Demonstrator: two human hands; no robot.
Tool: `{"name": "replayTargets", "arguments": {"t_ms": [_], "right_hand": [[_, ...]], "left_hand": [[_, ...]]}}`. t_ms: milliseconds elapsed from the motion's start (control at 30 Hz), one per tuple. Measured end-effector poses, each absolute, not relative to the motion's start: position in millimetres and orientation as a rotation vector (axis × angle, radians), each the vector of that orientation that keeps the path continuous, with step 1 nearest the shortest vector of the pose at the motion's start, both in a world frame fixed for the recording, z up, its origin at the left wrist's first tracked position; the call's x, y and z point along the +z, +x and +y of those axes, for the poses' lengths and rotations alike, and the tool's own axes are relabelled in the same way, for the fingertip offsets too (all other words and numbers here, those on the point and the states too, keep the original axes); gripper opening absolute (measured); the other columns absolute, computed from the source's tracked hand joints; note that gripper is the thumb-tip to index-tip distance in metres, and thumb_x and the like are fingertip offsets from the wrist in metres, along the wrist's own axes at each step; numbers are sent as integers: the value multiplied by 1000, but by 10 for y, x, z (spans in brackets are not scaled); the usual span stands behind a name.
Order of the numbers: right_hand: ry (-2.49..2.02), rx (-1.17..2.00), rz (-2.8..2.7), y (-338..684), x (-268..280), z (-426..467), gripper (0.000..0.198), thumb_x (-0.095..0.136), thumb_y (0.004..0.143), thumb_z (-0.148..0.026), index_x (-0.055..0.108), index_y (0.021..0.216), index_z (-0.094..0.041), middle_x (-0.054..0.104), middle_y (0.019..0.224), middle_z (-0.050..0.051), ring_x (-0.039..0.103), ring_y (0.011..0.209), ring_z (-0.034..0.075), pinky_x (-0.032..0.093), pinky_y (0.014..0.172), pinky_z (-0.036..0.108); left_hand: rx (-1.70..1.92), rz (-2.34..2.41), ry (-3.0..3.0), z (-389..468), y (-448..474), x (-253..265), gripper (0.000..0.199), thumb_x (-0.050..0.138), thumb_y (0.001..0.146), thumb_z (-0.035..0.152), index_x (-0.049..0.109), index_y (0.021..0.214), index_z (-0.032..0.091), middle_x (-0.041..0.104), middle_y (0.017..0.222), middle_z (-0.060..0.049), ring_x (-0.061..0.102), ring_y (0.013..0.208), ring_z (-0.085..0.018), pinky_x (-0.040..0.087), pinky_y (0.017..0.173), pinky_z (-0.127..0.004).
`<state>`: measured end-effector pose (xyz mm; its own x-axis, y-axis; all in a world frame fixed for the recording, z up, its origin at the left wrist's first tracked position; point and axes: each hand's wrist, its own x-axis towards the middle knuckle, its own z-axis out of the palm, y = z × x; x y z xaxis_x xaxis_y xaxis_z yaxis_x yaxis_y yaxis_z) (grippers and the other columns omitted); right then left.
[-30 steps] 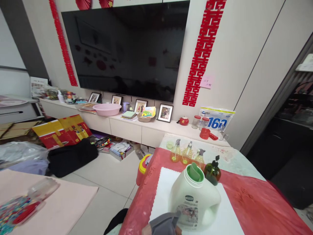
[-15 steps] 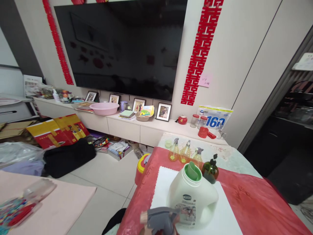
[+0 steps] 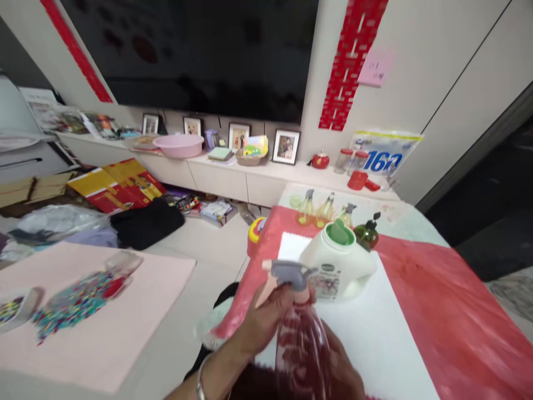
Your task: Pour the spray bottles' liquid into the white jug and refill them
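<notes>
A clear spray bottle (image 3: pixel 302 355) with a grey and pink trigger head stands upright in front of me, over the near edge of the white mat (image 3: pixel 375 333). My left hand (image 3: pixel 268 314), with a bangle at the wrist, is closed around its neck just under the trigger. Round the right side of the bottle's body wraps my right hand (image 3: pixel 343 361), its fingers partly hidden behind the plastic. Just beyond stands a big white detergent jug (image 3: pixel 362 269) with a green spout insert (image 3: pixel 339 232) in its uncapped mouth.
Several amber spray bottles (image 3: pixel 325 211) and a dark green pump bottle (image 3: pixel 367 233) stand behind the jug on the red-covered table (image 3: pixel 441 289). On the left, a low pink table (image 3: pixel 145 311) holds a pile of small colourful pieces (image 3: pixel 75 303). A TV cabinet (image 3: pixel 225 180) runs along the wall.
The view has tilted down. The spray bottle, earlier only its trigger head at the bottom edge, now shows mostly in frame with both hands on it.
</notes>
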<state>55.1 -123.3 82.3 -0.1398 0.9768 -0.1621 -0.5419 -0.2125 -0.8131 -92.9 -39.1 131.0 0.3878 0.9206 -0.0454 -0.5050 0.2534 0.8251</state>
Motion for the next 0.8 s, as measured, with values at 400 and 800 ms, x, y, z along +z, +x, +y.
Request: {"name": "replayTargets", "arguments": {"t_ms": [400,800], "right_hand": [[-641,1698,-589,494,916,-1108,55,86,75,-46,73,124,-26,67,107,10,67,91,22,57,77,26],[-897,1802,34,427,851,-1072,62,89,68,-59,73,107,-13,66,112,12,66,100,29,59,91,42]], "left_hand": [[1045,537,551,-360,-859,1432,42,95,62,36,78,94,14,75,84,-5,70,79,-16,53,74,-25],[1141,507,508,-374,-821,1269,48,94,65,40,79,104,16,75,81,-5,67,75,-15,52,76,-27]]}}
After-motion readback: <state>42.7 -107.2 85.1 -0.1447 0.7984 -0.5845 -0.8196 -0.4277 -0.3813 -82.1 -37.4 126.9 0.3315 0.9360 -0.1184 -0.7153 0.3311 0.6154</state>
